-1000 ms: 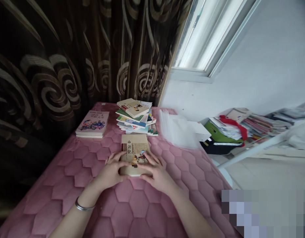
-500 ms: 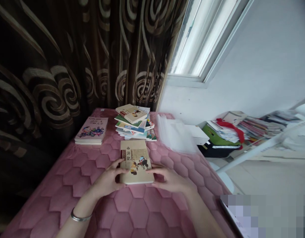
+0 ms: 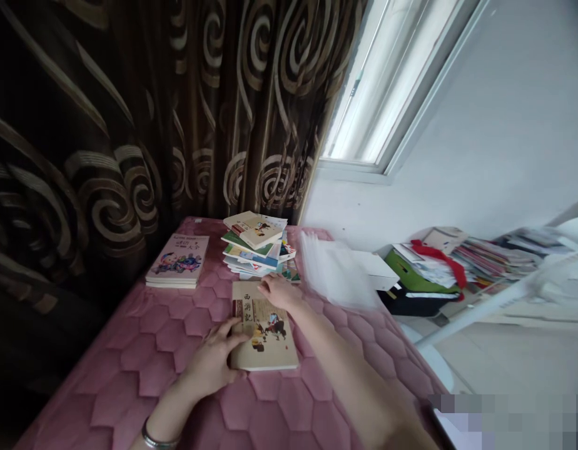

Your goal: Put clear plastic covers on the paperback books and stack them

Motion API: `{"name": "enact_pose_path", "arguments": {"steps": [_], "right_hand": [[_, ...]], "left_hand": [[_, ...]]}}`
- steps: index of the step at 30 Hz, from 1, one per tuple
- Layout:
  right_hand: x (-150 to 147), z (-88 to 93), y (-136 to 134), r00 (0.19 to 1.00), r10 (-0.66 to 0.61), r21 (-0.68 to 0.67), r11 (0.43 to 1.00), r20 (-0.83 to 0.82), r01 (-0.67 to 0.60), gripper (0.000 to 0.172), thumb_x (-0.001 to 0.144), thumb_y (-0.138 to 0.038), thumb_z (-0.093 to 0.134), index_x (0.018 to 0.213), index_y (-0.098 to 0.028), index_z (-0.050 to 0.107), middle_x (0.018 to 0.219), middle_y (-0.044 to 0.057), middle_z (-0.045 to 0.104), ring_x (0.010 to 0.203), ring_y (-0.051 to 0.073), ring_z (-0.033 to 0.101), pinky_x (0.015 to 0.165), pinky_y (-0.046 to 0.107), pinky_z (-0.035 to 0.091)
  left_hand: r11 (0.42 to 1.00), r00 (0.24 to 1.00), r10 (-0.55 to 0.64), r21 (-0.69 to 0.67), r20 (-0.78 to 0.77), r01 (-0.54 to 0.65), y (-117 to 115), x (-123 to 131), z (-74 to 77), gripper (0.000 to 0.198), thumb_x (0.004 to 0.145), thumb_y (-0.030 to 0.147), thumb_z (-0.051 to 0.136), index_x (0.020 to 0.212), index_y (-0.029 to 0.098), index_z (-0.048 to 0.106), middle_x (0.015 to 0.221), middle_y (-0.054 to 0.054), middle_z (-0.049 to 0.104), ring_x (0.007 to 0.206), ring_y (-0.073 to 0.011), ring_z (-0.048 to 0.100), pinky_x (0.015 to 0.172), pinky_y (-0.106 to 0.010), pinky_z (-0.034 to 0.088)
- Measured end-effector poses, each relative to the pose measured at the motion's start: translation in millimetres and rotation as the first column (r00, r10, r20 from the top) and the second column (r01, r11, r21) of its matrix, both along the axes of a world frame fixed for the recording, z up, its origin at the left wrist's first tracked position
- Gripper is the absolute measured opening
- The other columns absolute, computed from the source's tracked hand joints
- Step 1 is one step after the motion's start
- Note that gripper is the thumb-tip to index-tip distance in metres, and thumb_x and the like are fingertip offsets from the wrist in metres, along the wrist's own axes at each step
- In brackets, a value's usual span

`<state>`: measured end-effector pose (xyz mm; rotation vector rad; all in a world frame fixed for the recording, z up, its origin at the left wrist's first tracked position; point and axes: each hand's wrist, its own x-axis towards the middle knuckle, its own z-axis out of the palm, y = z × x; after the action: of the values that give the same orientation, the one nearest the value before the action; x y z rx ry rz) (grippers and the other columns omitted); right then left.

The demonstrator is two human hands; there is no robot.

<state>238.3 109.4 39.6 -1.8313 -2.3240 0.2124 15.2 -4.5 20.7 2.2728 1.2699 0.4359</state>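
Left hand [image 3: 214,365] flat on beige book [image 3: 265,340]

Fingers spread, pressing the cover's left edge. The book lies apart, flat, near centre on the pink table [image 3: 251,409]. Right hand [image 3: 277,290], open and empty, rests on its far edge, just short of the piled stack [image 3: 256,244].

left hand [image 3: 212,365]: bare; nails and fine finger detail too small to tell.
bangle [image 3: 154,439]: thin silver metal band on the left wrist; plain, smooth, slight shine; sits snug; lower arc cut by the frame edge.
left forearm [image 3: 176,406]: bare; only a short stretch in frame.
right hand [image 3: 280,291]: bare; slightly soft in the picture, fine detail unreadable.
right forearm [image 3: 345,381]: bare along its whole visible length, down to the bottom edge.
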Motion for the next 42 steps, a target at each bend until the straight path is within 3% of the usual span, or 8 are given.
{"name": "enact_pose_path", "arguments": {"steps": [4, 9, 14, 20, 25, 30, 37, 42], "right_hand": [[10, -3.7, -1, 0.996, -0.082, -0.040, 0.996, 0.033, 0.083, 0.038, 0.092, -0.046, 0.043, 0.102, -0.017, 0.065, 0.118, 0.014, 0.062, 0.113, 0.029, 0.054, 0.091, 0.042, 0.041], [38, -10.8, -30, 0.971, -0.233, -0.087, 0.967, 0.057, 0.238, 0.043, 0.092, -0.047, 0.042, 0.109, -0.014, 0.063, 0.112, 0.017, 0.066, 0.104, 0.027, 0.062, 0.087, 0.036, 0.043], [57, -27.5, -81, 0.910, -0.411, -0.105, 0.904, 0.052, 0.414, 0.050, 0.096, -0.046, 0.031, 0.104, -0.011, 0.065, 0.096, 0.018, 0.071, 0.090, 0.026, 0.068, 0.074, 0.032, 0.047], [60, -30.4, -104, 0.896, -0.439, -0.007, 0.898, -0.069, 0.440, 0.038, 0.094, -0.039, 0.040, 0.079, -0.019, 0.069, 0.088, 0.011, 0.073, 0.088, 0.024, 0.068, 0.072, 0.028, 0.047], [56, -24.9, -92, 0.859, -0.506, -0.075, 0.862, -0.077, 0.501, 0.038, 0.094, -0.041, 0.041, 0.083, -0.020, 0.070, 0.086, 0.010, 0.074, 0.087, 0.024, 0.069, 0.067, 0.027, 0.046], [53, -32.3, -86, 0.817, -0.567, -0.042, 0.823, -0.102, 0.566, 0.042, 0.094, -0.047, 0.036, 0.091, -0.021, 0.070, 0.089, 0.010, 0.074, 0.086, 0.024, 0.069, 0.066, 0.027, 0.046], [60, -36.9, -91, 0.840, -0.517, -0.027, 0.854, -0.165, 0.520, 0.034, 0.094, -0.038, 0.040, 0.095, -0.020, 0.069, 0.092, 0.009, 0.073, 0.087, 0.023, 0.067, 0.071, 0.027, 0.045], [37, -28.3, -110, 0.935, -0.257, 0.271, 0.908, -0.242, 0.320, 0.020, 0.089, -0.029, 0.049, 0.095, -0.021, 0.067, 0.101, 0.007, 0.067, 0.098, 0.023, 0.057, 0.088, 0.033, 0.041]], "left_hand": [[1.000, 1.000, 0.012, 0.000, 0.013, -0.012, 9, -17, -3.6, 0.057, 0.061, 0.013, 0.074, 0.113, 0.034, 0.064, 0.146, -0.003, 0.041, 0.129, -0.0279, 0.045, 0.106, -0.044, 0.037], [0.943, 0.958, 0.287, 0.171, 0.024, -0.287, 26, -31, -13.8, 0.058, 0.065, 0.009, 0.067, 0.119, 0.028, 0.059, 0.138, -0.007, 0.048, 0.126, -0.0272, 0.048, 0.104, -0.044, 0.039], [0.831, 0.865, 0.498, 0.251, 0.063, -0.497, 32, -14, -14.4, 0.012, 0.085, 0.021, 0.049, 0.091, 0.021, 0.060, 0.091, -0.008, 0.068, 0.087, -0.0236, 0.066, 0.081, -0.037, 0.051], [0.901, 0.876, 0.426, -0.012, 0.227, -0.434, 19, 4, -14.7, 0.023, 0.091, 0.025, 0.035, 0.103, 0.021, 0.054, 0.096, -0.009, 0.072, 0.090, -0.0217, 0.069, 0.078, -0.033, 0.052], [0.932, 0.851, 0.341, -0.024, 0.399, -0.362, 33, 5, -27.9, 0.038, 0.088, 0.027, 0.039, 0.123, 0.018, 0.047, 0.130, -0.011, 0.058, 0.121, -0.0186, 0.055, 0.103, -0.034, 0.041], [0.948, 0.860, 0.312, -0.069, 0.404, -0.312, 42, -2, -38.1, 0.034, 0.089, 0.030, 0.040, 0.119, 0.022, 0.052, 0.125, -0.007, 0.062, 0.120, -0.0191, 0.055, 0.105, -0.037, 0.040], [0.968, 0.934, 0.198, 0.092, 0.296, -0.234, 20, 10, -27.6, 0.041, 0.078, 0.034, 0.066, 0.117, 0.024, 0.061, 0.151, -0.007, 0.033, 0.138, -0.0260, 0.032, 0.112, -0.043, 0.031], [0.940, 0.947, 0.245, 0.187, 0.206, -0.284, 22, 21, -26.5, 0.031, 0.077, 0.025, 0.068, 0.107, 0.029, 0.068, 0.147, -0.003, 0.038, 0.132, -0.0261, 0.042, 0.111, -0.043, 0.034]]}}
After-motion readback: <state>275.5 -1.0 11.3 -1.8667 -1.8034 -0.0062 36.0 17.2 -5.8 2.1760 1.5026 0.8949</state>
